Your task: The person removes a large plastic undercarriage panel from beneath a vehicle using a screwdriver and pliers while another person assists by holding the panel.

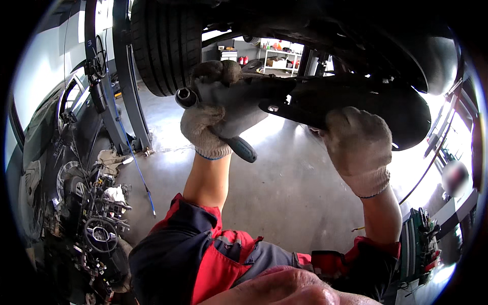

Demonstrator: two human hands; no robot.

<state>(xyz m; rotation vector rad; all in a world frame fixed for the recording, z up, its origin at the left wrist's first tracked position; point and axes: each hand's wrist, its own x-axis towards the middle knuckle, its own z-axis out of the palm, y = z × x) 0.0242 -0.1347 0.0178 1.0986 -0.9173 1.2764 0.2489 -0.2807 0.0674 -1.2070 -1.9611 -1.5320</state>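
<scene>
One tool (pixel 244 149) in left hand (pixel 203 130), boxes (pixel 276 63) on shelf (pixel 288 53)

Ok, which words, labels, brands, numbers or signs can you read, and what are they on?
Lift post: one pale numeral, legible, but I won't copy it.
Tool handle in the left hand: any print too small to read.
Black strip in the right hand: none readable.
Steering wheel: any hub mark too small.

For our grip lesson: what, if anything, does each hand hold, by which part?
Left hand: ratchet-like tool, between socket end and handle tip. Right hand: at edge of a dark panel; grip unclear.
</scene>
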